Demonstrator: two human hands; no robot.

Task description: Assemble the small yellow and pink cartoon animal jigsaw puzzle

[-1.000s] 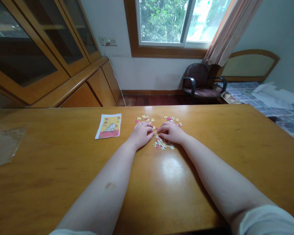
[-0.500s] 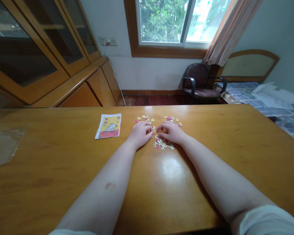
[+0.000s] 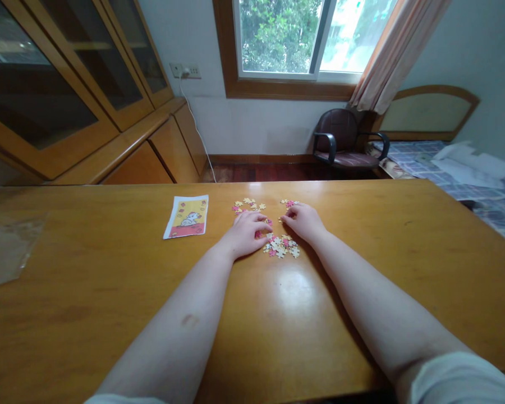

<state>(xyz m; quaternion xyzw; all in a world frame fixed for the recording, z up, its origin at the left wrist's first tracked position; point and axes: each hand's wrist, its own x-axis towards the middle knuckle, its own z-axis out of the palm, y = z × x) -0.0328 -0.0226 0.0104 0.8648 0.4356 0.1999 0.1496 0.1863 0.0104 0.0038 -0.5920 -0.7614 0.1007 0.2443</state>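
Observation:
My left hand (image 3: 248, 233) rests on the table with its fingers curved and its thumb apart from them, at the left edge of a pile of puzzle pieces (image 3: 281, 247). Pink bits show in the gap between thumb and fingers. To the right, my right hand (image 3: 306, 221) has thumb and fingertips pinched together, with a small yellow puzzle piece (image 3: 280, 219) at the tips. Behind my left hand lie loose yellow and pink pieces (image 3: 249, 202). Another group (image 3: 289, 203) is behind my right hand, which partly covers it.
A picture card (image 3: 188, 217) with a white animal on yellow and pink lies left of my hands. Farther left is a clear plastic bag (image 3: 8, 252) on the wooden table (image 3: 109, 314). Beyond the table stand a cabinet (image 3: 160, 146), an armchair (image 3: 340, 140) and a bed (image 3: 425, 151).
My right hand has moved slightly away and to the right, uncovering more of the near pile, and its fingers have closed. My left hand has shifted a little to the right.

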